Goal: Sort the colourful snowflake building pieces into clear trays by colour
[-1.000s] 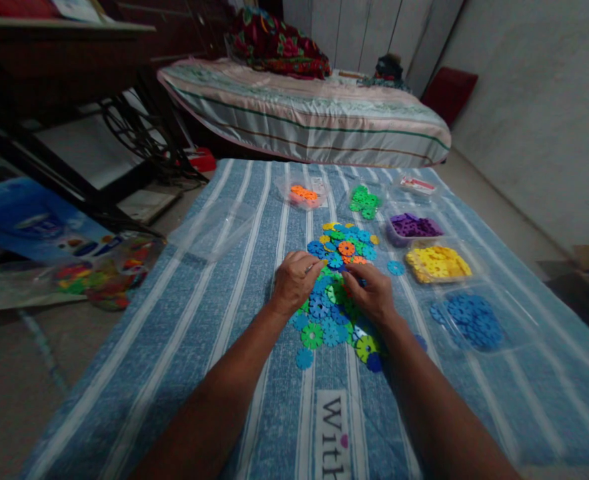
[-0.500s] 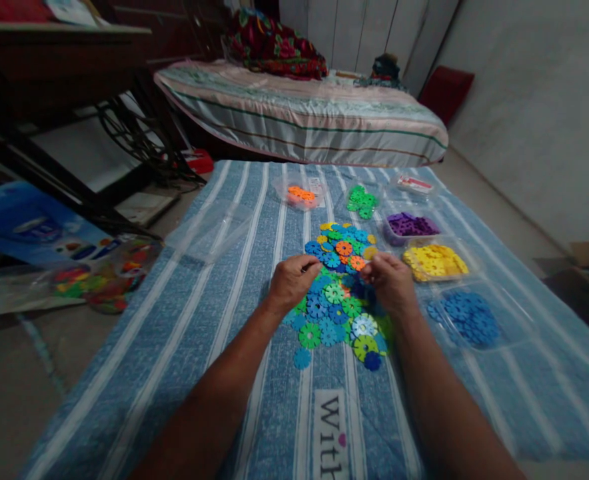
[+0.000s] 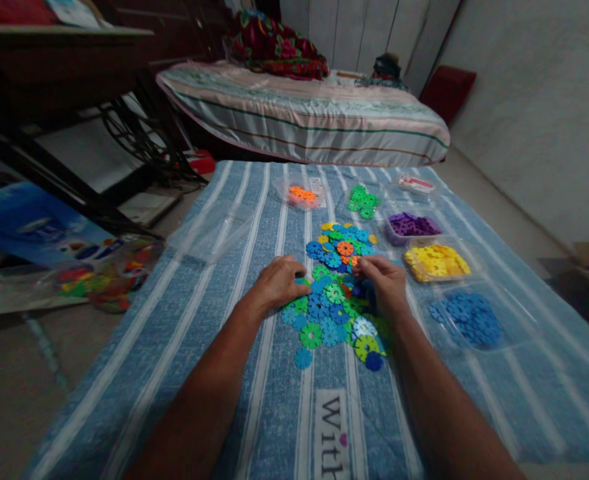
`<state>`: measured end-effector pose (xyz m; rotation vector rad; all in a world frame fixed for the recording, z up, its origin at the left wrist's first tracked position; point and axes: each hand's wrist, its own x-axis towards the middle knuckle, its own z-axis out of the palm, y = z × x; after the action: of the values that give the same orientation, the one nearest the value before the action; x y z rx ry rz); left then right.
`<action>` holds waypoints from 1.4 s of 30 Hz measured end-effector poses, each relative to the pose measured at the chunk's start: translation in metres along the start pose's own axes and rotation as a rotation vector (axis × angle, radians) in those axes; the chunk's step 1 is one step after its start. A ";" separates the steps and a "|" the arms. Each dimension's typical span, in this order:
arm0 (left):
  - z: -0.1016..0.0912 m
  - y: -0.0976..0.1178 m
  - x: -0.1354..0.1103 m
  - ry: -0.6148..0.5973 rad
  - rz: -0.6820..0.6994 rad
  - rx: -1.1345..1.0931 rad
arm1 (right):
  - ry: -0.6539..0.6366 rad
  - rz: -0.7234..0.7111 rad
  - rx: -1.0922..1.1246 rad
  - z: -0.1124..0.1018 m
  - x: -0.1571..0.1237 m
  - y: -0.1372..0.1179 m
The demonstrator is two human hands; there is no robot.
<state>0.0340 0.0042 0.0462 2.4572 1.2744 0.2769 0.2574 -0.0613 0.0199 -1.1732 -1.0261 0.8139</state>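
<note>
A heap of flat, flower-shaped plastic discs (image 3: pixel 335 301) in blue, green, orange and yellow lies on a blue striped mat (image 3: pixel 254 220). My left hand (image 3: pixel 278 283) rests knuckles-up on the heap's left edge, its fingers curled together onto the discs. My right hand (image 3: pixel 385 284) sits on the heap's right side, fingertips pinched near an orange disc (image 3: pixel 345 248). What either hand holds is hidden.
Clear tubs of sorted discs ring the heap: orange (image 3: pixel 302 195), green (image 3: pixel 364 200), purple (image 3: pixel 413 227), yellow (image 3: pixel 437 261), blue (image 3: pixel 470 319). An empty clear tub (image 3: pixel 209 230) sits left. A bag of discs (image 3: pixel 105 272) lies off the mat. A bed (image 3: pixel 304 113) stands behind.
My left hand slid down and left to the heap's edge. My right hand went right toward the yellow tub, then came back onto the heap.
</note>
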 end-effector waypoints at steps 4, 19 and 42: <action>-0.002 0.002 -0.002 -0.037 0.002 0.032 | -0.341 -0.386 -0.359 0.014 -0.012 0.001; -0.003 0.008 -0.004 -0.009 0.004 0.048 | -0.668 -0.623 -0.757 0.026 -0.018 -0.002; -0.009 0.028 -0.003 -0.015 0.019 -0.621 | -0.289 -0.316 -0.439 0.027 -0.020 0.005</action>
<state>0.0501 -0.0117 0.0658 1.9335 0.9686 0.5628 0.2250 -0.0694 0.0131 -1.2324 -1.6437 0.5268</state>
